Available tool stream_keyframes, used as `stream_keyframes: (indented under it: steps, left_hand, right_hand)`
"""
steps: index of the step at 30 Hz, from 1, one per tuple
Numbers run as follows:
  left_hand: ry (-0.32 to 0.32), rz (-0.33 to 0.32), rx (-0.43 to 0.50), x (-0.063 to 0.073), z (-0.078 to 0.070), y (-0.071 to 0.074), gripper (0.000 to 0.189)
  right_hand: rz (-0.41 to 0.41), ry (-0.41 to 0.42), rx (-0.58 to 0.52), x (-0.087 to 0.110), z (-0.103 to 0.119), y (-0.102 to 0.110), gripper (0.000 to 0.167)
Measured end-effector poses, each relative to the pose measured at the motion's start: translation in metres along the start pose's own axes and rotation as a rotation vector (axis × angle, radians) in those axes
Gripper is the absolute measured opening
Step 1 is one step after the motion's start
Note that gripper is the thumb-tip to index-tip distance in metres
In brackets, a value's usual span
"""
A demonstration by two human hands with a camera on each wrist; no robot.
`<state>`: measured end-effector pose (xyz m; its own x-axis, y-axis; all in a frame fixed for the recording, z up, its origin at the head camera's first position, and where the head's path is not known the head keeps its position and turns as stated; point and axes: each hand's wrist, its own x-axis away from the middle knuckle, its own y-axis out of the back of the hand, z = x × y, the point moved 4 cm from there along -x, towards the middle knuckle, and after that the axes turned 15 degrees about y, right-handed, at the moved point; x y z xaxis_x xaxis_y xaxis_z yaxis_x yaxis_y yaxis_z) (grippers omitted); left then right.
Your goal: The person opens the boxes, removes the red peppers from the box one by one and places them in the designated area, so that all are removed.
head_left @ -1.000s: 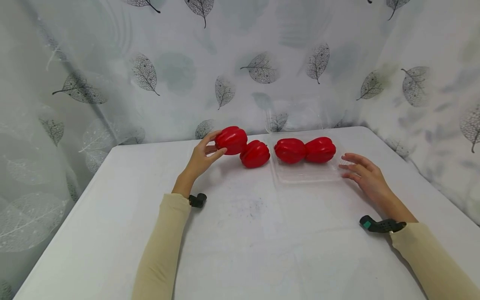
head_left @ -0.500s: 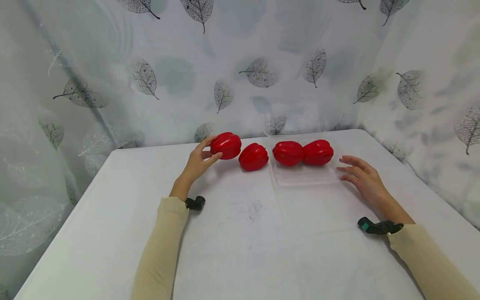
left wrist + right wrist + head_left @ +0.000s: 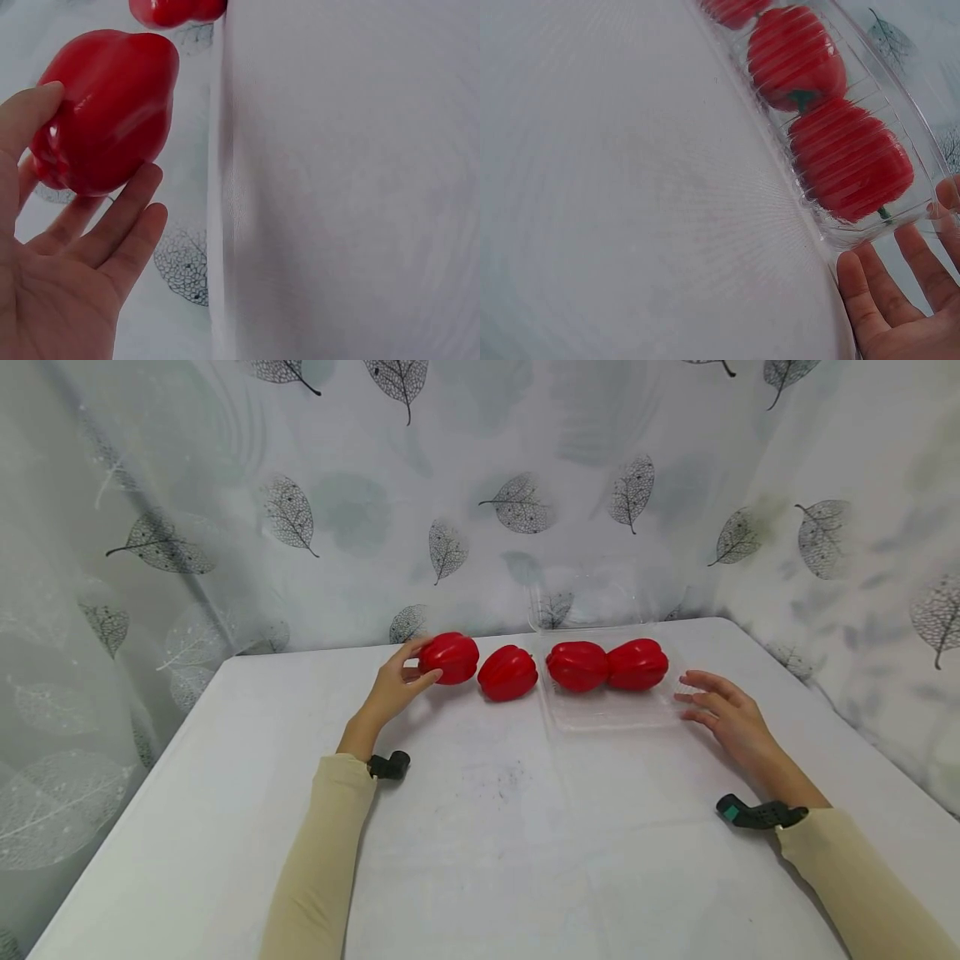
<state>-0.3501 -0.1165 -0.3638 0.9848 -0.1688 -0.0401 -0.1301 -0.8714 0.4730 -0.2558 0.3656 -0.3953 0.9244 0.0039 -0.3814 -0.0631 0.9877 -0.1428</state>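
Observation:
A glossy red bell pepper (image 3: 452, 658) sits between the thumb and fingers of my left hand (image 3: 392, 689), low at the back of the table. The left wrist view shows the thumb on one side of this bell pepper (image 3: 112, 112) and fingertips on the other. Just right of it, a second bell pepper (image 3: 507, 674) lies on the tabletop, a small gap apart. Two more peppers (image 3: 576, 666) lie side by side in a clear plastic container (image 3: 622, 719). My right hand (image 3: 731, 718) has its fingers loosely spread at the container's right end, with fingertips (image 3: 853, 264) at its wall.
The container's transparent lid (image 3: 592, 597) stands raised at the back against the leaf-printed curtain (image 3: 352, 510). A white cloth covers the table (image 3: 487, 852), whose back edge runs close behind the peppers. Black wrist devices (image 3: 761, 812) sit on both wrists.
My left hand has moved the held pepper left and down, opening a gap to the second pepper. The right hand stays by the container. The head view has shifted slightly.

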Motion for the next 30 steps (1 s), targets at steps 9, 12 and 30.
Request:
stream_keyframes:
  steps: [9, 12, 30]
  left_hand:
    - [0.048, 0.041, -0.02, -0.0007, 0.0043, -0.0008, 0.06]
    - [0.055, 0.058, -0.014, -0.0009, 0.0052, -0.0009, 0.061]
    - [0.114, 0.085, -0.038, -0.0003, 0.0094, -0.003, 0.06]
  right_hand:
    - [0.001, -0.004, 0.039, 0.0009, 0.0018, -0.001, 0.042]
    - [0.008, 0.004, 0.032, 0.0013, 0.0029, -0.002, 0.041]
    - [0.017, 0.014, 0.034, 0.0018, 0.0057, -0.0024, 0.038]
